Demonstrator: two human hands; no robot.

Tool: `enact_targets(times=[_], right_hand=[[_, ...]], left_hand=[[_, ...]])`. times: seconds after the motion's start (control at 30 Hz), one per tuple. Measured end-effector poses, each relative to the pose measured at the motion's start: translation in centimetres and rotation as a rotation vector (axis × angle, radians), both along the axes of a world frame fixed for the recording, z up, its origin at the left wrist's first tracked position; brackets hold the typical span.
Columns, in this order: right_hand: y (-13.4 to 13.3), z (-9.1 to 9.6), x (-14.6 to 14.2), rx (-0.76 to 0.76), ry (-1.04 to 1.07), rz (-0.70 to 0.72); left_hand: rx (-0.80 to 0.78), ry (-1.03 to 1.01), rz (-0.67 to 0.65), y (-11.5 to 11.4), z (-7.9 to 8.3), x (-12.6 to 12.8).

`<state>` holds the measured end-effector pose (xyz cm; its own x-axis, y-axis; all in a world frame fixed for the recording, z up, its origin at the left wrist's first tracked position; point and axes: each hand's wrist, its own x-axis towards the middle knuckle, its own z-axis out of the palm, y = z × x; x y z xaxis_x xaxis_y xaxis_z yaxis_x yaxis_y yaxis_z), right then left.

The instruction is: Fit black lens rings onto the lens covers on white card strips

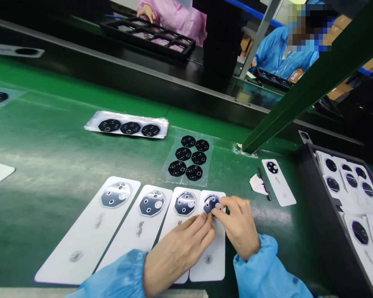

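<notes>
Where fine alignment counts, light contact comes first

While my left hand [182, 248] and right hand [240, 225] meet over the rightmost white panel [216, 256], the point of work is its dark octagonal plate [209, 203], located at the far end of that panel on the green desk [59, 145].

Condition of hands: on my left, the fingers are bent and gathered, tips at the plate's near edge, with no clear grip. On my right, thumb and forefinger come close together at the plate's right edge; I cannot tell whether they pinch anything thin.

Surroundings: a neighbouring panel [174, 221] lies just left of the rightmost panel, closely alongside it. Beyond that same landmark is a clear sheet [205, 178] carrying black octagons [183, 154]. To its right, farther off, lie a dark stick [265, 184] and a white scrap [257, 184]; well to its right is a black tray [317, 215].

Assessment: in my judgement, the left fingertips should steady the plate while the right ones work its edge. I would use small, level movements, since a sideways push could skew the panel into its neighbour. Contact is best confined to the rim, as the glossy face would probably show prints.
</notes>
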<state>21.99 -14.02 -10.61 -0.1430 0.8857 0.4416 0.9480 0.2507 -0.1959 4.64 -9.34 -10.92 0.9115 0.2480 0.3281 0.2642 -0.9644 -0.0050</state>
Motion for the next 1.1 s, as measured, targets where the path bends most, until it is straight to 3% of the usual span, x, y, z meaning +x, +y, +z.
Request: enact_targets(times=[0.83,1.1], right_hand=[[0.16,-0.1,-0.26,0.053,0.027,-0.026],[0.64,-0.03,0.06,-0.015,0.113,0.004]], left_hand=[[0.04,0.008,0.009,-0.15,-0.23,-0.03],[0.047,0.029,0.014,-0.09,-0.41,-0.11]])
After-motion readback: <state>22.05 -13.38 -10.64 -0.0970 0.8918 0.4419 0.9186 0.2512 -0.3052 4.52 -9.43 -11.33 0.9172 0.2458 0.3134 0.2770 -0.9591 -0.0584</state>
